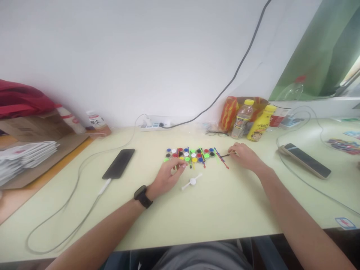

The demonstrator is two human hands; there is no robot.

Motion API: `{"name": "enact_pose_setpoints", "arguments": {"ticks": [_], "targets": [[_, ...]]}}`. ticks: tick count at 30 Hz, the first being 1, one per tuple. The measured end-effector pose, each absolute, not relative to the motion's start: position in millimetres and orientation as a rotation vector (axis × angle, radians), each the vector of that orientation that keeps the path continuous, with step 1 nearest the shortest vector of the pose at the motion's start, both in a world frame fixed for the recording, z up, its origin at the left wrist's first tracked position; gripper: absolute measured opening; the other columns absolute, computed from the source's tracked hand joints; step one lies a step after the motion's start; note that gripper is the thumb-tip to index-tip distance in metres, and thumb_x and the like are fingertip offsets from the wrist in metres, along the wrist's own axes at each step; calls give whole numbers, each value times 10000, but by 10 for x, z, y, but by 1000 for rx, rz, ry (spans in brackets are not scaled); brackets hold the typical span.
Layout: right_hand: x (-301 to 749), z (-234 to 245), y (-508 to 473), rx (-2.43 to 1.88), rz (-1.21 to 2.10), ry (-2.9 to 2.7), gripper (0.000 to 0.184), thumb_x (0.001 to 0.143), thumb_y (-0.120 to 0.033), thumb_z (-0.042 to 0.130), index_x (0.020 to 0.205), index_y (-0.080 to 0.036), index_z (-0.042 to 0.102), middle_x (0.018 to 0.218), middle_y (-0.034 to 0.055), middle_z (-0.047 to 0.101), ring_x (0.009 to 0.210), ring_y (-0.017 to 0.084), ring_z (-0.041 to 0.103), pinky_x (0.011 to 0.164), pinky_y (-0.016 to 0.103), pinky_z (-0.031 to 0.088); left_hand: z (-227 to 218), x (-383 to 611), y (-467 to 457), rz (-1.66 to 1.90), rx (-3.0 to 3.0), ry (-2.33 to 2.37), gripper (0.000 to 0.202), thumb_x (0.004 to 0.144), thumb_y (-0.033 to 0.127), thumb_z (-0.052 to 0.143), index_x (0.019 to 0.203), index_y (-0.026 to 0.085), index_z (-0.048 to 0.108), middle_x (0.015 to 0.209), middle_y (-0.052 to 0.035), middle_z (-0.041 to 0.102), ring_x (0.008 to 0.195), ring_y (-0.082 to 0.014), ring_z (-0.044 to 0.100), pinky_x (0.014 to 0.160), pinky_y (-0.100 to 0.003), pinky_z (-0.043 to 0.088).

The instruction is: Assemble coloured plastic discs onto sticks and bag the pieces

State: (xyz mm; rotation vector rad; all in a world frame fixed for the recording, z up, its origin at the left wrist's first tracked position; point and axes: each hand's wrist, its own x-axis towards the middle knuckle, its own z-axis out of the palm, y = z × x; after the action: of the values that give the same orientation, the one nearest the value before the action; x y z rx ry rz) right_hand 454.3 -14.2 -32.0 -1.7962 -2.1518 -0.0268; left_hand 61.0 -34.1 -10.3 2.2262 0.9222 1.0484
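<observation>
A slim dark stick [224,155] is pinched in the fingers of the right hand [244,156], right of coloured discs [186,154] on the bench [213,210]; the left hand's [168,175] grip cannot be told. A light hold, clear of the red arrow [222,159], is probably best.

This is a room indoors, with a long, pale counter [168,219] up against a white wall [112,56]. It could be a home or an office; I can't tell which. It looks like a desk, with a power strip [153,126], a black phone [119,164] and a yellow drink bottle [259,125]. A green curtain [312,48] hangs on the right.
</observation>
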Motion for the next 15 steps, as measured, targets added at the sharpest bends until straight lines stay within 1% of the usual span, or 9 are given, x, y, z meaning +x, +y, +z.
{"name": "enact_pose_setpoints", "arguments": {"ticks": [5,10,12,15], "targets": [[4519,-338,-131,-1751,-22,-2181,205,909,-187,548,929,-244,744,985,80,711,961,283,631,843,409,469,-106,610,-331,1060,2213,934,188,1047,302,567,1045,202,725,957,-31,732,817,-156,602,762,-295,471],[4490,-331,-127,-1681,-47,-2188,183,896,-189,559,840,-242,725,986,84,694,964,283,631,870,423,481,-105,607,-332,1045,2232,919,183,1048,294,568,1047,198,723,957,-34,731,825,-157,607,772,-293,472],[4480,-319,-125,-1631,-56,-2149,167,906,-196,556,859,-238,711,991,87,694,976,285,633,890,433,486,-104,607,-330,1052,2231,921,187,1049,294,565,1045,198,726,950,-35,730,824,-159,609,772,-293,472],[4446,-282,-125,-1544,-87,-2021,126,930,-225,556,904,-234,678,1014,90,701,1053,304,630,940,457,481,-107,606,-328,1063,2229,927,183,1049,292,566,1045,202,726,952,-31,733,822,-157,610,772,-291,474]]}}
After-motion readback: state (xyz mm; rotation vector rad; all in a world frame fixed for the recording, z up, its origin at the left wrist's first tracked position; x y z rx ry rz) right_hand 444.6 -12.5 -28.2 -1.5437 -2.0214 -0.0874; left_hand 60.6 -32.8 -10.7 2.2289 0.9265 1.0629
